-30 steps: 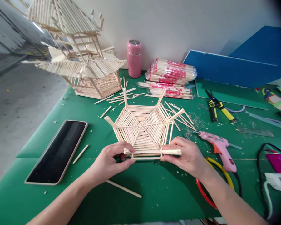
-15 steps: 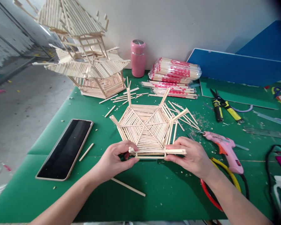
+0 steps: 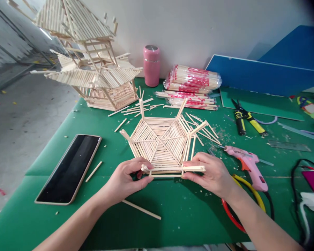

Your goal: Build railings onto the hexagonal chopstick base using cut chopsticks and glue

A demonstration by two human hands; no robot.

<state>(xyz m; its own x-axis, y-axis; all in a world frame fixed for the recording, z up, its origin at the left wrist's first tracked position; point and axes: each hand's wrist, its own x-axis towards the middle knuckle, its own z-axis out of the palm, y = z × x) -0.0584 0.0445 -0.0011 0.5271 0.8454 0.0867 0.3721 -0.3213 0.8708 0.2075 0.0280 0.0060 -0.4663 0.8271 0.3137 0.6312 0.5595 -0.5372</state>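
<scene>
A flat hexagonal panel of wooden sticks (image 3: 162, 139) lies on the green mat (image 3: 183, 212) in front of me. Along its near edge runs a small stick rail (image 3: 170, 170) made of two long sticks. My left hand (image 3: 127, 179) pinches the rail's left end between thumb and fingers. The rail's right end is held by my right hand (image 3: 211, 174). Both hands press the rail against the panel's near side.
A tall stick pagoda model (image 3: 91, 66) stands at the back left. A phone (image 3: 69, 169) lies at the left, a pink glue gun (image 3: 247, 164) and cutters (image 3: 244, 120) at the right. Packed chopsticks (image 3: 192, 82) and a pink flask (image 3: 151, 66) stand by the wall. Loose sticks (image 3: 141, 209) lie about.
Only the camera view has shifted slightly. Both hands stay on the rail at the panel's near edge.
</scene>
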